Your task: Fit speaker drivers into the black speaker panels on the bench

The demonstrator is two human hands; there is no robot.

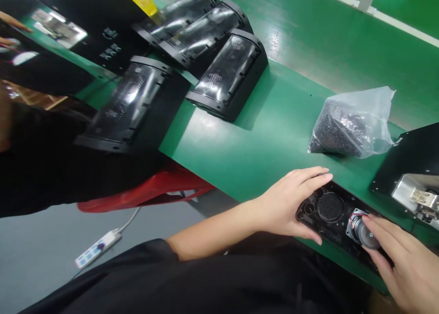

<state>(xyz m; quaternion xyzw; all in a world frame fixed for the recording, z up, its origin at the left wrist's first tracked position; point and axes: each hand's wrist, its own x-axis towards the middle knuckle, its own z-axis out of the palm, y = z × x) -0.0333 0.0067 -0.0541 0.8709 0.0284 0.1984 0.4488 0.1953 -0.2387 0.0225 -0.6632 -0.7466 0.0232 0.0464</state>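
Nearest the camera, the right hand [408,263] pinches a small round speaker driver [364,231] between thumb and fingertips, holding it over the right part of a black speaker housing [334,218] that lies face-down at the near edge of the green bench [274,135]; the left hand [291,204] rests on the housing's left end, fingers stretched flat along its far rim and thumb on the near side, steadying rather than gripping; a round mesh opening [329,206] sits between the two hands; the driver looks tilted, so it could seat crooked or slip from the fingertips, and since the housing overhangs the bench edge it may tip toward the lap if the left hand lifts; just right, a black panel with a metal bracket [416,193] lies close enough to be knocked; further back, a clear bag of dark small parts [350,124] sits well apart; beyond, several finished black speaker shells [228,74] stand in a row; at far left another person's dark sleeve [41,154] crosses the frame; below the bench, a white power strip [98,249] lies on the grey floor
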